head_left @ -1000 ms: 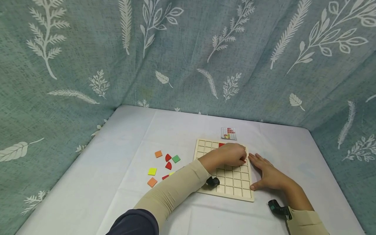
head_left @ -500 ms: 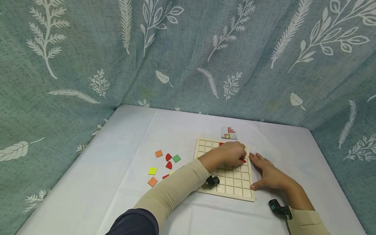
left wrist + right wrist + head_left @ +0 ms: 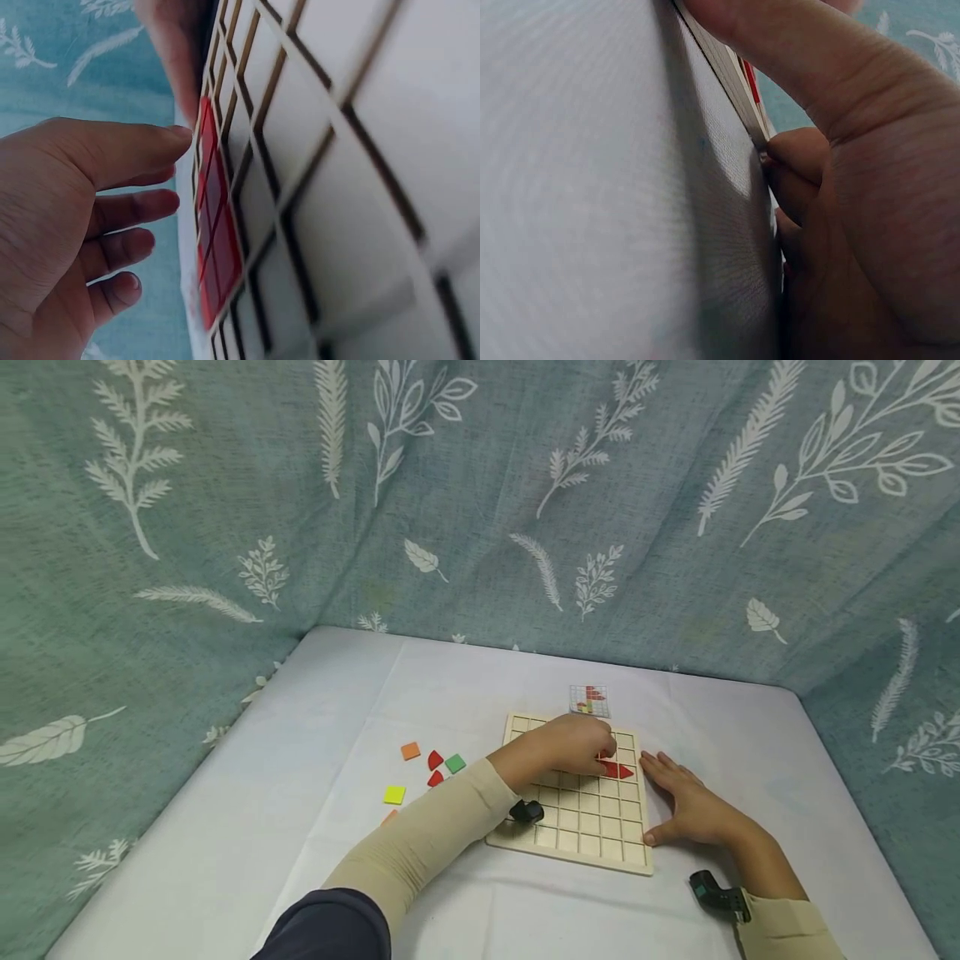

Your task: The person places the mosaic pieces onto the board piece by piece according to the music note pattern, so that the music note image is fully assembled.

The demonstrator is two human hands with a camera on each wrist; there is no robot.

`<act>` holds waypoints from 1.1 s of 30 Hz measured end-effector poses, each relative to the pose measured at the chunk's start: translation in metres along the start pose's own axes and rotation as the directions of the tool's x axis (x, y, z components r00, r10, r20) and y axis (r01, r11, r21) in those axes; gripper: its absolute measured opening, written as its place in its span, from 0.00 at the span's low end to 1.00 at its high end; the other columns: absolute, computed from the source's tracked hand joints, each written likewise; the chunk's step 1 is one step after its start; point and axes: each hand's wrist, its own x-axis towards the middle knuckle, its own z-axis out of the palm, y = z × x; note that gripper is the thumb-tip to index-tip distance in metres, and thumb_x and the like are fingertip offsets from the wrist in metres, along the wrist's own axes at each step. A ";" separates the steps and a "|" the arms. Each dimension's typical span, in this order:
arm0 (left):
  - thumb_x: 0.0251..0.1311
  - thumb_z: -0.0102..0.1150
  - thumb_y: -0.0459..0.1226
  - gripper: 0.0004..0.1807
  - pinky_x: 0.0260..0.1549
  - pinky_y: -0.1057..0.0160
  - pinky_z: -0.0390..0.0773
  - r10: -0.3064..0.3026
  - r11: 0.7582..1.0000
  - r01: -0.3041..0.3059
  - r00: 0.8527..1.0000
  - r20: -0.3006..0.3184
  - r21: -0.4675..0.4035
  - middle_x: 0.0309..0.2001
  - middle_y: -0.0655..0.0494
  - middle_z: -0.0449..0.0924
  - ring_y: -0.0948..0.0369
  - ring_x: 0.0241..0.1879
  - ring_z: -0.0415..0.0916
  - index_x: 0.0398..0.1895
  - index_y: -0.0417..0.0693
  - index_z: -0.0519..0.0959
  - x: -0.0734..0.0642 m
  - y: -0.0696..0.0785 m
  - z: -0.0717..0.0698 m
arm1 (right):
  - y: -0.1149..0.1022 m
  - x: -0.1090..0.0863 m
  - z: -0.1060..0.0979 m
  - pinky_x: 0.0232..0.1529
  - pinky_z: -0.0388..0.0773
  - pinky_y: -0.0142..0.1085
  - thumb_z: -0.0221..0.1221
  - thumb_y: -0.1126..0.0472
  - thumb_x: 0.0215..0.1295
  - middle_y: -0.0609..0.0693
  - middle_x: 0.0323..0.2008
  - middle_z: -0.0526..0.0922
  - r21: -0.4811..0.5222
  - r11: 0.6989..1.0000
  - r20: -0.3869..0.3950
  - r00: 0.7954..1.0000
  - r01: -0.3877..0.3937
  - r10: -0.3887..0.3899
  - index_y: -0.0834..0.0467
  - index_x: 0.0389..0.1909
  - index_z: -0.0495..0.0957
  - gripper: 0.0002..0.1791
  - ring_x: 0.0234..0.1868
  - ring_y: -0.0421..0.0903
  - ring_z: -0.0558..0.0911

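Saw the red tiles (image 3: 618, 770) set in the grid of the wooden board (image 3: 570, 857), toward its far right corner, with the row's long axis running left to right and the tapered end aimed at the right edge. Judged the untapered end nearer the left hand (image 3: 570, 745), just beside the thumb in the head view; could not make out contact for certain. Noted the left forearm (image 3: 423, 831) stretched slantwise over the board's left edge from the near side of the desk (image 3: 465, 927). Found the left thumb held out nearly straight above loosely bent fingers, with nothing visible between them. Saw the right hand (image 3: 686, 806) low beside the right edge, fingers pointing toward the far corner and thumb spread toward the near one, both apparently touching the board's side, gripping nothing. Spotted the pattern card (image 3: 589, 702) beyond the far edge.
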 end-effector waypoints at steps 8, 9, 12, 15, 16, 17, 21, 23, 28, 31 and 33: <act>0.63 0.62 0.46 0.13 0.35 0.66 0.74 -0.075 0.997 0.076 0.997 0.011 -0.022 0.40 0.63 0.79 0.68 0.35 0.73 0.47 0.54 0.84 -0.035 -0.019 -0.008 | -0.002 0.001 -0.002 0.65 0.42 0.65 0.75 0.31 0.26 0.60 0.75 0.49 -0.005 0.999 0.001 0.999 -0.035 0.035 0.62 0.75 0.51 0.75 0.74 0.63 0.43; 0.63 0.62 0.46 0.13 0.36 0.66 0.74 -0.082 0.996 0.082 0.997 0.014 -0.022 0.41 0.63 0.80 0.67 0.36 0.74 0.48 0.54 0.84 -0.039 -0.022 -0.009 | -0.002 0.001 -0.002 0.64 0.42 0.65 0.75 0.31 0.26 0.60 0.75 0.49 -0.004 0.999 0.001 0.999 -0.037 0.037 0.62 0.75 0.51 0.75 0.74 0.63 0.43; 0.62 0.63 0.46 0.13 0.40 0.65 0.75 -0.112 0.994 0.113 0.993 0.030 -0.014 0.43 0.63 0.80 0.67 0.40 0.76 0.48 0.55 0.84 -0.053 -0.028 -0.009 | -0.004 0.001 -0.002 0.64 0.43 0.65 0.76 0.31 0.24 0.60 0.75 0.50 0.001 0.999 -0.003 0.999 -0.045 0.045 0.62 0.75 0.51 0.76 0.74 0.64 0.43; 0.62 0.64 0.47 0.14 0.42 0.64 0.76 -0.138 0.990 0.138 0.990 0.038 -0.001 0.44 0.64 0.80 0.66 0.42 0.77 0.49 0.56 0.84 -0.069 -0.035 -0.007 | -0.006 0.002 -0.001 0.64 0.43 0.66 0.76 0.32 0.23 0.61 0.75 0.50 0.010 0.998 -0.002 0.998 -0.060 0.060 0.62 0.75 0.52 0.76 0.74 0.64 0.43; 0.62 0.63 0.47 0.14 0.41 0.64 0.76 -0.146 0.989 0.146 0.988 0.040 -0.001 0.44 0.64 0.79 0.66 0.41 0.77 0.49 0.56 0.84 -0.074 -0.037 -0.006 | -0.007 0.002 -0.001 0.64 0.43 0.66 0.76 0.31 0.23 0.61 0.75 0.49 0.011 0.998 0.000 0.998 -0.069 0.069 0.61 0.75 0.51 0.77 0.74 0.64 0.42; 0.62 0.63 0.47 0.14 0.41 0.63 0.76 -0.151 0.989 0.151 0.988 0.040 -0.006 0.43 0.64 0.79 0.66 0.40 0.77 0.49 0.56 0.84 -0.080 -0.039 -0.006 | -0.007 0.002 0.000 0.63 0.44 0.66 0.76 0.32 0.23 0.61 0.75 0.49 0.012 0.997 0.002 0.997 -0.072 0.072 0.61 0.75 0.51 0.77 0.74 0.64 0.42; 0.61 0.62 0.44 0.09 0.35 0.63 0.74 -0.159 0.987 0.159 0.987 0.005 -0.024 0.38 0.64 0.79 0.67 0.33 0.73 0.43 0.56 0.84 -0.103 -0.049 0.000 | -0.008 0.001 0.001 0.63 0.43 0.67 0.76 0.32 0.23 0.61 0.75 0.49 0.011 0.997 0.000 0.997 -0.073 0.073 0.60 0.75 0.51 0.76 0.73 0.65 0.43; 0.61 0.62 0.43 0.08 0.33 0.64 0.74 -0.163 0.986 0.162 0.987 -0.015 -0.027 0.36 0.64 0.78 0.67 0.31 0.71 0.41 0.56 0.85 -0.114 -0.053 0.002 | -0.008 0.000 0.001 0.63 0.44 0.67 0.76 0.32 0.23 0.61 0.74 0.49 0.006 0.998 -0.005 0.998 -0.070 0.070 0.60 0.75 0.51 0.76 0.73 0.64 0.43; 0.60 0.62 0.43 0.10 0.35 0.64 0.75 -0.201 0.979 0.201 0.979 -0.029 -0.018 0.37 0.64 0.79 0.68 0.31 0.72 0.43 0.55 0.85 -0.139 -0.062 0.007 | -0.007 0.001 0.002 0.63 0.43 0.67 0.76 0.32 0.23 0.62 0.74 0.49 0.006 0.998 -0.005 0.998 -0.056 0.056 0.60 0.75 0.51 0.76 0.73 0.64 0.43; 0.60 0.62 0.43 0.12 0.38 0.63 0.76 -0.239 0.971 0.239 0.971 -0.027 -0.017 0.38 0.64 0.79 0.67 0.33 0.74 0.46 0.54 0.85 -0.150 -0.066 0.008 | -0.006 0.001 0.002 0.63 0.43 0.66 0.76 0.32 0.23 0.62 0.74 0.49 0.008 0.999 0.001 0.999 -0.053 0.053 0.60 0.75 0.51 0.76 0.73 0.65 0.43; 0.61 0.62 0.44 0.12 0.39 0.62 0.76 -0.261 0.965 0.261 0.965 -0.027 -0.020 0.39 0.63 0.79 0.66 0.35 0.75 0.47 0.54 0.85 -0.156 -0.069 0.007 | -0.006 0.001 0.002 0.64 0.42 0.66 0.76 0.32 0.24 0.62 0.74 0.49 0.011 0.999 0.004 0.999 -0.052 0.052 0.61 0.75 0.51 0.76 0.74 0.64 0.43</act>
